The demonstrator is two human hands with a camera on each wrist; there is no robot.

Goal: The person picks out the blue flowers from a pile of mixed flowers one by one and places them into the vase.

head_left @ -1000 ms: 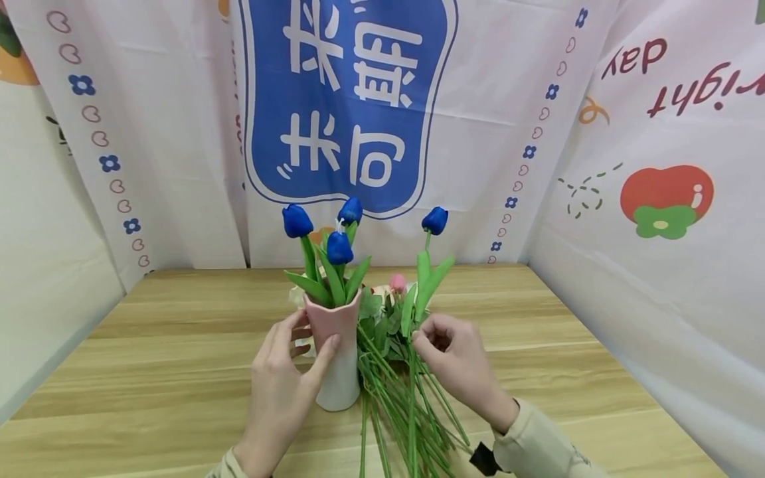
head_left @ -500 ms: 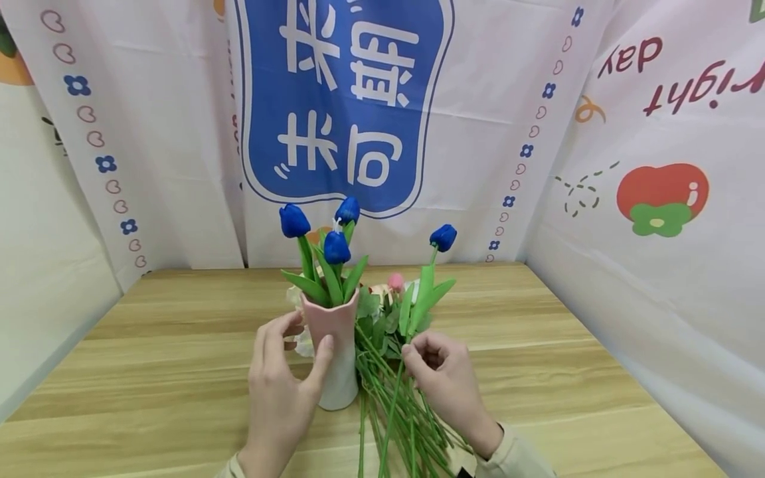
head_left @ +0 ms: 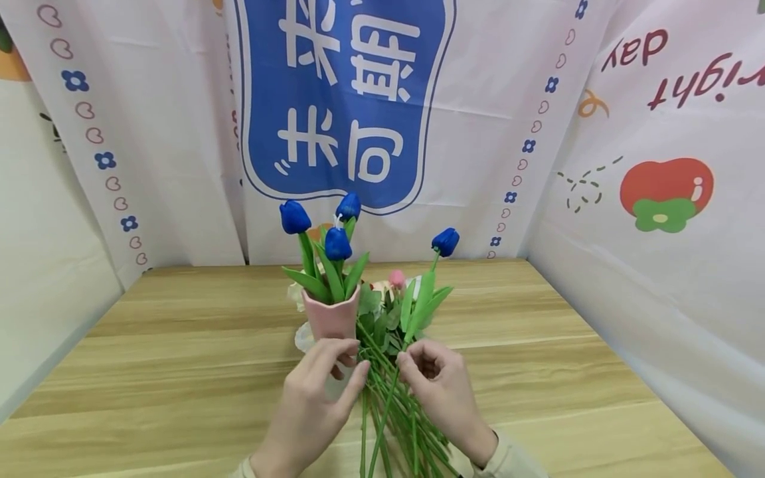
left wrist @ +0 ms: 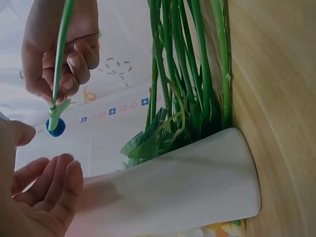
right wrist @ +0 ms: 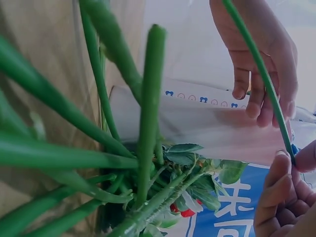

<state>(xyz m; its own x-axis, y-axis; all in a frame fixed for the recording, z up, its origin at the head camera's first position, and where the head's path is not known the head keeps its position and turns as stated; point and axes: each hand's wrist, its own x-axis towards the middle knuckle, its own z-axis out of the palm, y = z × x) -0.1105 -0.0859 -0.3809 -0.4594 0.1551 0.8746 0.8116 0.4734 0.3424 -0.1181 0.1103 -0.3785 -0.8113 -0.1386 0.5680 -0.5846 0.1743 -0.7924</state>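
Observation:
A blue artificial tulip (head_left: 445, 242) leans to the right in my right hand (head_left: 445, 392), whose thumb and fingertips pinch its green stem just below the leaves. My left hand (head_left: 313, 401) hovers in front of the pink-and-white vase (head_left: 331, 320), fingers loosely bent and holding nothing. In the left wrist view a gap shows between the left fingers (left wrist: 54, 187) and the held stem (left wrist: 61, 54). Three blue tulips (head_left: 338, 244) stand in the vase. The left hand hides the vase's lower part in the head view.
Right of the vase, a pile of long green stems (head_left: 412, 425) lies on the wooden table (head_left: 179, 345), pointing toward me. Leaves and a pink flower (head_left: 397, 278) lie at its far end. White flowers (head_left: 304, 337) show behind the vase. A printed curtain (head_left: 478, 119) closes the back.
My left hand has come away from the vase and moved right, toward the right hand. The right hand has slid down a little, and the held tulip leans further right.

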